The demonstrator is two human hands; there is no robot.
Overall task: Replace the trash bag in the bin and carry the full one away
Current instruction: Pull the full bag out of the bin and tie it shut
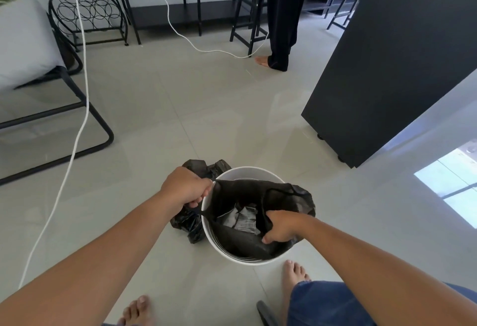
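Note:
A round white bin [233,254] stands on the tiled floor just in front of my bare feet. A black trash bag [242,196] is stretched across its mouth, and pale crumpled paper [244,218] shows inside. My left hand [187,186] is shut on the bag's edge at the bin's left rim. My right hand [281,226] grips the bag's edge at the right rim. Another crumpled black bag [189,225] lies on the floor against the bin's left side, part of it hidden behind the bin.
A white cable [77,129] trails across the floor at left, past a black metal chair frame [103,129]. A black cabinet [382,72] stands at right. Another person's leg and bare foot [263,61] are at the back, near stools and a wire rack [87,5].

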